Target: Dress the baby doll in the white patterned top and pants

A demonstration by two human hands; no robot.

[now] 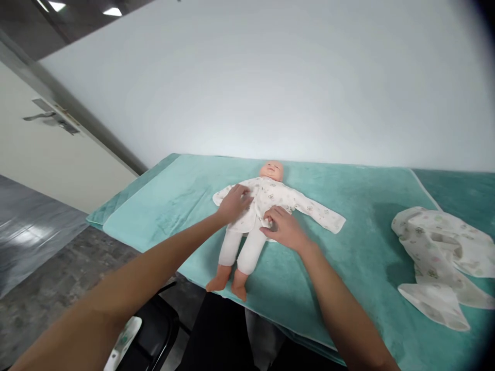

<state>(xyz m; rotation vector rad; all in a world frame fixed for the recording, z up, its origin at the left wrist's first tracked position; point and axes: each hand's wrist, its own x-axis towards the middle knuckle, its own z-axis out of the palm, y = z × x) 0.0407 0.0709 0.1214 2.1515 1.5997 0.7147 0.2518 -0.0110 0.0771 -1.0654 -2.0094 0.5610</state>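
A baby doll (271, 170) lies on its back on the teal-covered table, in white trousers (251, 253) and a white patterned baby shirt (278, 193) with long sleeves. One sleeve stretches out to the right, its end flat on the cover. My left hand (234, 204) rests on the shirt's left front, its fingers slightly apart and bent at the chest. Lower down, my right hand (285, 226) has curled fingers and thumb around a bit of the shirt front near the hem. The exact contact of the fingertips is hard to see. The doll's bare feet point toward me.
The teal cover (348, 278) spreads over the table against a white wall (270, 77). At the right lies another patterned baby garment (436, 257), crumpled. A black chair (154, 330) with a white-and-green item (124, 342) stands below left. A door (58, 149) is beyond.
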